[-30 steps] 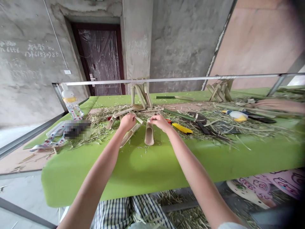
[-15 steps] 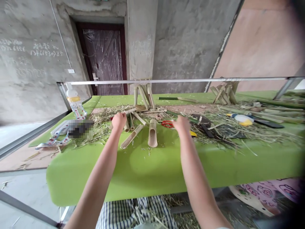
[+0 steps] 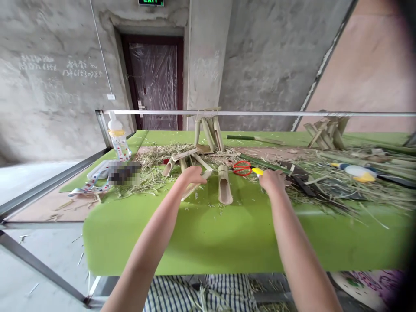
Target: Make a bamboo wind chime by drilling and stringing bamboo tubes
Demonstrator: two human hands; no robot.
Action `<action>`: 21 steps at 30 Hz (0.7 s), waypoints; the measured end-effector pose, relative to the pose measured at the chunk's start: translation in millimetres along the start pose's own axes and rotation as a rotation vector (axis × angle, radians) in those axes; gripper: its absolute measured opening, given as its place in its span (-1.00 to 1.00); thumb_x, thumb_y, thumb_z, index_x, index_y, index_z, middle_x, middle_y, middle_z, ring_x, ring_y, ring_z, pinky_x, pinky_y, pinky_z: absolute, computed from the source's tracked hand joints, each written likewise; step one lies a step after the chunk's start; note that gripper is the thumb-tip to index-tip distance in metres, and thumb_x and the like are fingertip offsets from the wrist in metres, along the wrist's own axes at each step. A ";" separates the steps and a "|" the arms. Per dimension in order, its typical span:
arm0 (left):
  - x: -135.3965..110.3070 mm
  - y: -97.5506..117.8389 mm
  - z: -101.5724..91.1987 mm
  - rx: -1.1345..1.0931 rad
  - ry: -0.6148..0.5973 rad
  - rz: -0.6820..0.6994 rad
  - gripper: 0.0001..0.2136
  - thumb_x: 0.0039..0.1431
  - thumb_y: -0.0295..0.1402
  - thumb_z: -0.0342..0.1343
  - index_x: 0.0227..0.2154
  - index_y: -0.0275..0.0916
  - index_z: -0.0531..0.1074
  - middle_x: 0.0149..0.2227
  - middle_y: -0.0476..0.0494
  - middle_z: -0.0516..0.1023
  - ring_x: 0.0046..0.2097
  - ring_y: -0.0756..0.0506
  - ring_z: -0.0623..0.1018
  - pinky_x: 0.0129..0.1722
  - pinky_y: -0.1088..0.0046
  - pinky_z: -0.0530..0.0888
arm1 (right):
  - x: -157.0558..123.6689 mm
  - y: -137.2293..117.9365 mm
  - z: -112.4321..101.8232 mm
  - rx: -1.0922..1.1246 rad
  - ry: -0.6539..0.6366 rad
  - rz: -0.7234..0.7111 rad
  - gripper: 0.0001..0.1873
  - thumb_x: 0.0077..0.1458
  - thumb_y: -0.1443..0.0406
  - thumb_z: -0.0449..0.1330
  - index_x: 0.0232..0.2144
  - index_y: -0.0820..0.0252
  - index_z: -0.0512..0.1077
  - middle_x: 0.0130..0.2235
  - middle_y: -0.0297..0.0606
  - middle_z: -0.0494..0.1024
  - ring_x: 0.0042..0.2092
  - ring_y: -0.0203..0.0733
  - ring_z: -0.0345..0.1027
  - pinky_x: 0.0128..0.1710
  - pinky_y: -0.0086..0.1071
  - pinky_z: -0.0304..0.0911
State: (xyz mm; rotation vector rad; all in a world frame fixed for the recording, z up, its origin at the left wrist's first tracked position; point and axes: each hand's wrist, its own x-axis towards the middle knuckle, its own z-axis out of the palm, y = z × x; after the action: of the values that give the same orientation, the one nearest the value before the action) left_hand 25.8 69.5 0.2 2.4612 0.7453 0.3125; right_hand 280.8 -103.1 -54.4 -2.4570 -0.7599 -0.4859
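On the green bench, a bottle stands far left. Our left hand, fingers curled, lies over a split bamboo strip; we cannot tell whether it pinches. Next come an upright bamboo trough and red scissors. Our right hand, fingers curled, sits just beside a yellow tool handle; its grip cannot be told.

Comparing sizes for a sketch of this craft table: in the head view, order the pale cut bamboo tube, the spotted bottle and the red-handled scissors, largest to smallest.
1. Pale cut bamboo tube and spotted bottle: they look alike, and the tube is nearer the camera, so I won't rank them.
2. Red-handled scissors: smallest.
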 end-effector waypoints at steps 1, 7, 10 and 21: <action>0.7 -0.9 -4.0 -0.023 0.007 0.002 -0.79 -0.16 -0.39 0.24 -0.72 -0.25 0.31 -0.64 -0.09 0.36 -0.58 -0.04 0.41 -0.60 0.46 0.31 | -2.9 -3.3 -4.4 -0.041 -0.010 0.046 -0.59 0.04 0.25 0.08 -0.14 0.50 0.41 -0.06 0.41 0.30 0.00 0.40 0.22 -0.13 0.16 0.11; -2.4 -4.4 -32.2 -0.281 0.248 0.088 -0.76 0.07 -0.32 0.04 -0.21 -0.31 0.36 -0.24 -0.23 0.49 -0.36 -0.03 0.49 -0.46 0.51 0.40 | -1.5 -37.3 -24.2 0.130 0.076 0.001 -0.54 0.17 0.21 -0.17 -0.03 0.48 0.19 -0.22 0.23 0.39 -0.15 0.20 0.34 -0.26 -0.08 0.22; -3.5 -9.2 -34.8 -0.381 0.422 0.134 -0.65 0.02 -0.36 0.10 -0.10 -0.30 0.28 -0.13 -0.26 0.44 -0.33 -0.01 0.47 -0.44 0.53 0.38 | 8.9 -70.6 -26.3 0.294 0.142 -0.138 -0.59 0.17 0.22 -0.19 -0.10 0.46 0.19 -0.18 0.24 0.34 -0.16 0.14 0.32 -0.24 -0.11 0.22; 4.5 -49.1 -59.6 -1.263 0.606 0.032 -0.86 0.19 -0.30 -0.05 -0.33 -0.28 0.27 -0.49 -0.05 0.39 -0.55 0.06 0.38 -0.47 0.53 0.36 | -28.3 -206.5 -16.3 1.080 -0.339 -0.441 -0.42 0.08 -0.17 -0.20 -0.31 0.18 0.26 -0.53 -0.34 0.26 -0.58 -0.32 0.14 -0.60 -0.41 0.14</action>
State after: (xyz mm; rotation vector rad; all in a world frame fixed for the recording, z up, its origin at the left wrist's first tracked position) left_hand -13.8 132.2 22.1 1.1595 0.4676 1.1500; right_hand 131.6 22.1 21.6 -1.3578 -1.2806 0.1995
